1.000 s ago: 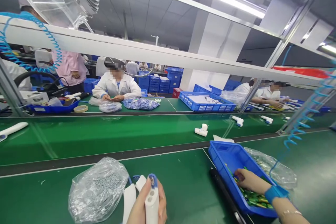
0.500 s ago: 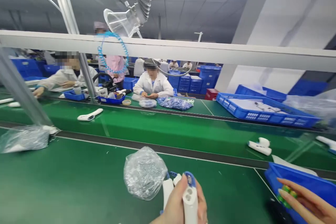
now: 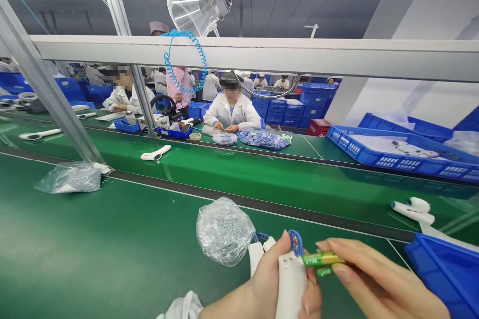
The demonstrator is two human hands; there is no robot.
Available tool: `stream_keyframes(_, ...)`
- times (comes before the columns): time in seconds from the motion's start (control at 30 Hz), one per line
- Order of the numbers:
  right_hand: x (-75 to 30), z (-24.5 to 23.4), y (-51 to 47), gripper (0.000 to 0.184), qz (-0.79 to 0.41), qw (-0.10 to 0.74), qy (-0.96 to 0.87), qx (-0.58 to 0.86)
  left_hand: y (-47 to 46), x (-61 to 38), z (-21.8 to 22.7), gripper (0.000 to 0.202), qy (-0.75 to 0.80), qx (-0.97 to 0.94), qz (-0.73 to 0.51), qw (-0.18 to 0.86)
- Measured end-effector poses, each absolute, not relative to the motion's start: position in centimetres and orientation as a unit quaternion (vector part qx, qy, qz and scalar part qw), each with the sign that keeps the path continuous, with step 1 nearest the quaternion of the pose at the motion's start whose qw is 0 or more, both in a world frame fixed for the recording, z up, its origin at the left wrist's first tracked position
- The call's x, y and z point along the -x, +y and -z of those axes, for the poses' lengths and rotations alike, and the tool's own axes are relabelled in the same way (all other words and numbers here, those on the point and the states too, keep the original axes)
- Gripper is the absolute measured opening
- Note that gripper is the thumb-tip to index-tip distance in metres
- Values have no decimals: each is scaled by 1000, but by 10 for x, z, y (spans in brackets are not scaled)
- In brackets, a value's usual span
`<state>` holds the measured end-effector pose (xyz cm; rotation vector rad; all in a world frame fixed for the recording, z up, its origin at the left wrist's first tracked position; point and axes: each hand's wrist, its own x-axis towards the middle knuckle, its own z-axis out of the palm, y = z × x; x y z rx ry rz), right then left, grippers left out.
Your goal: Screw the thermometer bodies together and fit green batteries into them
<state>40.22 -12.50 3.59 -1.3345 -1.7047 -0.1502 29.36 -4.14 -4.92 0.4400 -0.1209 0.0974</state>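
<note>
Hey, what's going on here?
A person's left hand grips a white thermometer upright, while their right hand pinches green batteries right beside it. A plastic bag of small parts lies just left of the hands on the green bench, and a blue crate sits to the right. Across the line, a co-worker in a white coat sits working.

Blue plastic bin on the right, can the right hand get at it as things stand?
Probably yes. The right hand is close to the blue plastic bin, and nothing stands between them on the green workbench mat. It is pinching green batteries, though, so its fingers may need freeing first.
</note>
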Motion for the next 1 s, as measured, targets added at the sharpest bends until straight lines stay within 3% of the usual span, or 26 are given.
stream_keyframes(0.4, -401, -59, -109, 15, -41, 373, -764, 524, -49, -304, 65, 70, 37, -328, 91, 939)
stream_keyframes(0.63, -406, -62, -115, 31, -47, 304, -778, 548, -53, -308, 79, 72, 32, -356, 106, 928)
stream_keyframes(0.83, -407, -69, -121, 25, -93, 335, -756, 554, -52, -304, 66, 68, 54, -346, 93, 932)
stream_keyframes(1.0, -393, -79, -116, 35, -93, 341, -712, 606, -57, -296, 65, 58, 52, -315, 93, 943)
